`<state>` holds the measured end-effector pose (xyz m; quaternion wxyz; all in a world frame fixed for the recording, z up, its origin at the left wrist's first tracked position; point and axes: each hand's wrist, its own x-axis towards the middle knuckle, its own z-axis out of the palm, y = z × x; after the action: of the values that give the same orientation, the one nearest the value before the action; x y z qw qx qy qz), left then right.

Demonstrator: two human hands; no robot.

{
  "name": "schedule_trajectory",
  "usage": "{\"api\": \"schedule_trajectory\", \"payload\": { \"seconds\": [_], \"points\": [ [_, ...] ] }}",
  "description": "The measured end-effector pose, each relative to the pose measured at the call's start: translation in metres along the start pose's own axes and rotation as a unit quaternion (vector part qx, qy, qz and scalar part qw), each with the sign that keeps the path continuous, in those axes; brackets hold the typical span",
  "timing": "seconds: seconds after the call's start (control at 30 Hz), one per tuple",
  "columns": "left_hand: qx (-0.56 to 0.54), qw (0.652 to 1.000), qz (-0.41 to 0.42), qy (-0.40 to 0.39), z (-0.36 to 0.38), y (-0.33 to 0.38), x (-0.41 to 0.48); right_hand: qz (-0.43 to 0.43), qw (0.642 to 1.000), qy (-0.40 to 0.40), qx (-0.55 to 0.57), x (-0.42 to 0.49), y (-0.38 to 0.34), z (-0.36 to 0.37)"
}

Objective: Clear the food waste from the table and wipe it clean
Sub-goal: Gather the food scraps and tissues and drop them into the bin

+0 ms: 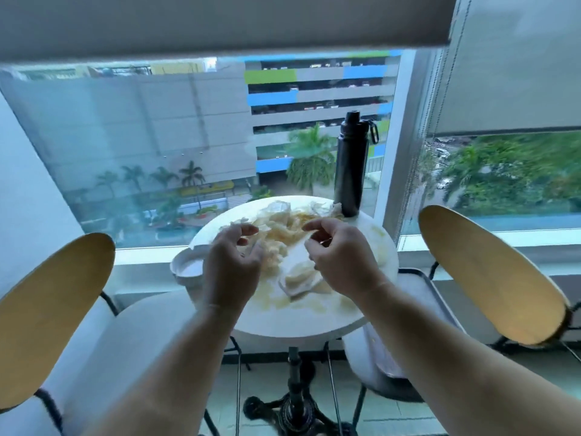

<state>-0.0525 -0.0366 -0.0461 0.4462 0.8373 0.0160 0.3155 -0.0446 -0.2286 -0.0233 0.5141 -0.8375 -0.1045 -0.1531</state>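
A small round white table (pixel 314 322) stands by the window, smeared with yellowish stains. Across its middle lies a heap of pale yellow food waste (pixel 279 237) mixed with crumpled wrappers (pixel 276 209). A folded white cloth or napkin (pixel 300 280) rests near the front. My left hand (pixel 231 262) hovers over the left side of the heap, fingers curled and apart, holding nothing. My right hand (pixel 342 253) hangs over the right side, fingers bent, and I cannot see anything gripped in it.
A tall black bottle (pixel 350 165) stands at the table's back right edge. A white bowl (pixel 188 267) sits at the left edge. Two chairs with wooden backs (pixel 50 313) (pixel 493 275) flank the table, and a tray (pixel 421 297) lies on the right seat.
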Motion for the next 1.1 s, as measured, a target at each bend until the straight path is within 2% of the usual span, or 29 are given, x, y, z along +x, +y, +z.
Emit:
{"api": "schedule_trajectory", "payload": {
  "seconds": [0.13, 0.23, 0.4, 0.57, 0.7, 0.8, 0.9, 1.03, 1.1],
  "points": [
    [0.016, 0.996, 0.036, -0.084, 0.044, 0.026, 0.005, 0.009, 0.999, 0.016, -0.048, 0.027, 0.038, -0.044],
    [0.049, 0.983, 0.029, -0.177, 0.065, 0.036, 0.003, 0.034, 0.996, -0.008, -0.085, 0.037, 0.058, -0.065],
    [0.127, 0.939, 0.028, -0.319, 0.084, 0.039, 0.008, 0.086, 0.98, -0.108, -0.14, 0.044, 0.075, -0.076],
    [0.22, 0.881, 0.08, -0.411, 0.086, 0.036, 0.024, 0.116, 0.932, -0.209, -0.271, 0.048, 0.077, -0.069],
    [0.257, 0.857, 0.09, -0.438, 0.088, 0.024, 0.039, 0.138, 0.89, -0.255, -0.353, 0.055, 0.076, -0.057],
    [0.244, 0.858, 0.093, -0.443, 0.091, 0.012, 0.052, 0.13, 0.883, -0.232, -0.388, 0.065, 0.079, -0.051],
    [0.235, 0.868, 0.106, -0.424, 0.094, 0.008, 0.064, 0.112, 0.899, -0.176, -0.385, 0.075, 0.083, -0.048],
    [0.195, 0.913, 0.094, -0.345, 0.099, 0.005, 0.089, 0.105, 0.944, -0.079, -0.303, 0.091, 0.083, -0.04],
    [0.172, 0.935, 0.083, -0.297, 0.105, 0.007, 0.104, 0.081, 0.955, -0.034, -0.282, 0.1, 0.084, -0.033]
  ]
}}
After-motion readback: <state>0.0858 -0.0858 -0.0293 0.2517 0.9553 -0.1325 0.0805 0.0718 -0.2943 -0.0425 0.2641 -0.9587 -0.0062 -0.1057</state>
